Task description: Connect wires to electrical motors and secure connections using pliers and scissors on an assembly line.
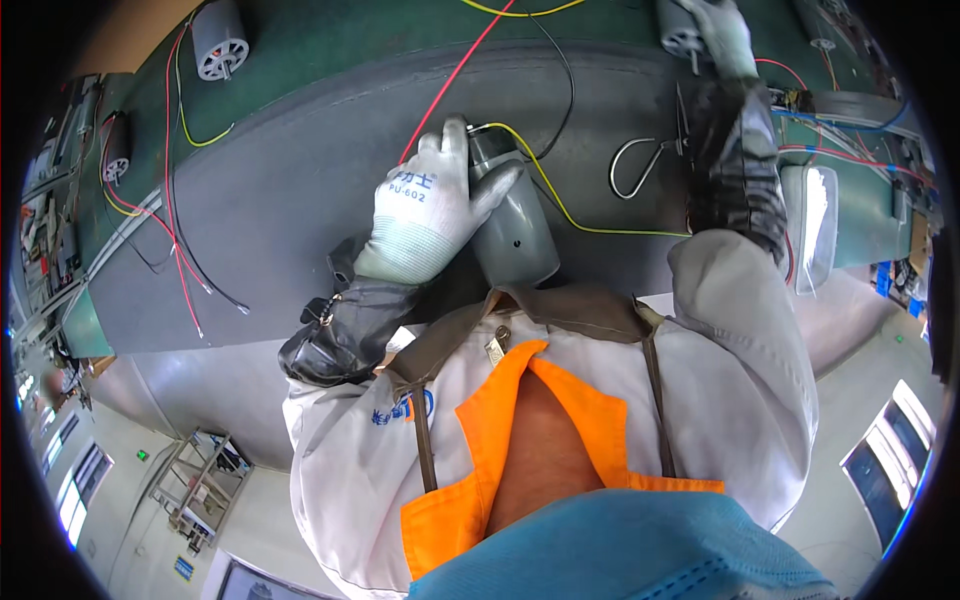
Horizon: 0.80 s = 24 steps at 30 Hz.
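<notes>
My left hand, in a white knitted glove, is closed round the upper end of a grey cylindrical electric motor. The motor lies on the dark mat close to my chest, its dark end cap pointing away. Red, black and yellow-green wires lead from that end. Far off to the right, my gloved right hand reaches to the upper edge of the view. Its fingers curl against a second grey motor, which shows a slotted end and a shaft; the fingertips are partly cut off.
A bent metal loop lies on the dark mat left of my right sleeve. More motors stand at the far left, including one grey motor, with loose wires trailing. A clear plastic tray sits right of my right arm.
</notes>
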Each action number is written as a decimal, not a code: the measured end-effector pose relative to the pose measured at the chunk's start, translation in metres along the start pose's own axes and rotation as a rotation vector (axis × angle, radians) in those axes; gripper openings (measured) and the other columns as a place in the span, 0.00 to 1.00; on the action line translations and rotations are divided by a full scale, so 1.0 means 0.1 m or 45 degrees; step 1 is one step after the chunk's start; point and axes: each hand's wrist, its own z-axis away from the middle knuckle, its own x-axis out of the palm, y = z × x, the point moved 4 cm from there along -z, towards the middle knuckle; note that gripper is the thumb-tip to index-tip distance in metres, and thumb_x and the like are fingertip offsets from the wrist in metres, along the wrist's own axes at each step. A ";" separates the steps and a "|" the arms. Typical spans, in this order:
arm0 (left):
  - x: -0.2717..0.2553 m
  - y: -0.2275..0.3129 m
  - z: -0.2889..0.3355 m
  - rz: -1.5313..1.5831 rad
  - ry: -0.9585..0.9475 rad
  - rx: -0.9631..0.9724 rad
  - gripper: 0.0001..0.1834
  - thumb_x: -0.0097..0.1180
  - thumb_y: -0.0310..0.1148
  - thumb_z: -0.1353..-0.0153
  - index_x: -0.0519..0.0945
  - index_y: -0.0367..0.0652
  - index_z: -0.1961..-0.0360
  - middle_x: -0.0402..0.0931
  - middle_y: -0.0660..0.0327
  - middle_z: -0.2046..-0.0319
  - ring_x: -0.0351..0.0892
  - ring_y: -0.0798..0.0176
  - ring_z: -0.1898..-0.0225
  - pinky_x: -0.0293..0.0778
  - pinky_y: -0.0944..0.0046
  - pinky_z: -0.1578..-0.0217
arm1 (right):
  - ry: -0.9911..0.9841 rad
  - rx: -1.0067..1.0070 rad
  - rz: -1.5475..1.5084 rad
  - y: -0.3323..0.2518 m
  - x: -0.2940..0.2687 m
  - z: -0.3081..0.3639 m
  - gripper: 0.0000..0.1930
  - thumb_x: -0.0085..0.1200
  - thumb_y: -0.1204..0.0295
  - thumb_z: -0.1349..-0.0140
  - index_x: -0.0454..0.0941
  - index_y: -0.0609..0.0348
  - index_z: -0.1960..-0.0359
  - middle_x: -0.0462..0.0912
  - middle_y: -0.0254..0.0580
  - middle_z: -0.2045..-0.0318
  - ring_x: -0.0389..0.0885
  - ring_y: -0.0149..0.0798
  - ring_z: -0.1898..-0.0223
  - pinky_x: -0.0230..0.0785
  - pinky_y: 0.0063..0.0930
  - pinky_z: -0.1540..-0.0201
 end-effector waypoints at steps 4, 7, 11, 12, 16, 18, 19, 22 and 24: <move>-0.03 -0.02 0.18 -0.170 0.247 0.129 0.37 0.58 0.58 0.38 0.70 0.37 0.42 0.79 0.46 0.63 0.85 0.47 0.69 0.81 0.54 0.72 | 0.086 -0.166 0.263 0.18 -0.36 0.01 0.32 0.70 0.57 0.44 0.73 0.71 0.49 0.87 0.52 0.65 0.87 0.43 0.65 0.78 0.35 0.63; -0.10 0.02 0.18 -0.337 0.216 0.162 0.36 0.55 0.59 0.36 0.70 0.37 0.43 0.80 0.46 0.62 0.85 0.47 0.67 0.80 0.54 0.72 | 0.355 -0.388 1.170 -0.60 -0.23 0.45 0.24 0.63 0.60 0.42 0.77 0.61 0.48 0.84 0.55 0.58 0.82 0.55 0.55 0.75 0.47 0.51; -0.09 -0.12 0.15 -0.239 0.141 0.213 0.36 0.57 0.58 0.37 0.70 0.38 0.40 0.79 0.46 0.62 0.84 0.44 0.64 0.80 0.53 0.65 | 0.238 -1.210 0.834 -1.18 0.13 0.97 0.26 0.64 0.69 0.48 0.77 0.53 0.43 0.79 0.55 0.49 0.75 0.58 0.44 0.69 0.47 0.41; -0.06 -0.17 0.16 -0.238 0.171 0.221 0.36 0.57 0.58 0.37 0.70 0.38 0.40 0.79 0.46 0.62 0.84 0.44 0.64 0.80 0.53 0.65 | 0.153 -1.246 0.808 -1.24 0.25 1.01 0.27 0.64 0.70 0.48 0.76 0.54 0.43 0.78 0.56 0.47 0.74 0.59 0.43 0.68 0.48 0.39; 0.00 -0.28 0.23 -0.119 0.327 0.291 0.41 0.58 0.60 0.39 0.68 0.37 0.37 0.80 0.46 0.63 0.84 0.45 0.65 0.81 0.54 0.65 | 0.109 -0.895 1.067 -1.17 0.63 0.05 0.28 0.62 0.67 0.48 0.74 0.54 0.42 0.79 0.55 0.51 0.76 0.56 0.47 0.70 0.48 0.45; -0.01 -0.27 0.21 -0.093 0.300 0.312 0.41 0.59 0.58 0.40 0.68 0.36 0.37 0.80 0.46 0.63 0.84 0.45 0.65 0.81 0.53 0.64 | 0.027 -1.126 1.104 -1.16 0.85 -0.38 0.26 0.61 0.66 0.47 0.74 0.50 0.43 0.79 0.54 0.54 0.77 0.56 0.50 0.71 0.49 0.48; -0.04 -0.28 0.21 -0.055 0.293 0.329 0.41 0.61 0.57 0.40 0.68 0.35 0.37 0.80 0.45 0.64 0.84 0.46 0.64 0.81 0.53 0.63 | -0.269 -0.879 1.334 -1.13 0.96 -0.54 0.31 0.61 0.65 0.45 0.70 0.43 0.37 0.79 0.56 0.50 0.77 0.57 0.47 0.72 0.51 0.47; -0.06 -0.31 0.24 -0.011 0.229 0.300 0.42 0.62 0.56 0.41 0.68 0.33 0.37 0.80 0.46 0.63 0.84 0.46 0.64 0.81 0.53 0.63 | -0.273 -0.879 1.485 -0.99 0.97 -0.75 0.38 0.62 0.62 0.43 0.62 0.34 0.29 0.78 0.60 0.45 0.77 0.59 0.45 0.73 0.52 0.46; -0.10 -0.32 0.30 0.063 0.140 0.179 0.42 0.66 0.50 0.43 0.66 0.37 0.34 0.79 0.43 0.60 0.83 0.42 0.63 0.79 0.51 0.62 | -0.324 -0.581 1.269 -0.90 0.96 -1.13 0.46 0.66 0.57 0.45 0.54 0.35 0.25 0.78 0.62 0.45 0.79 0.60 0.47 0.74 0.50 0.45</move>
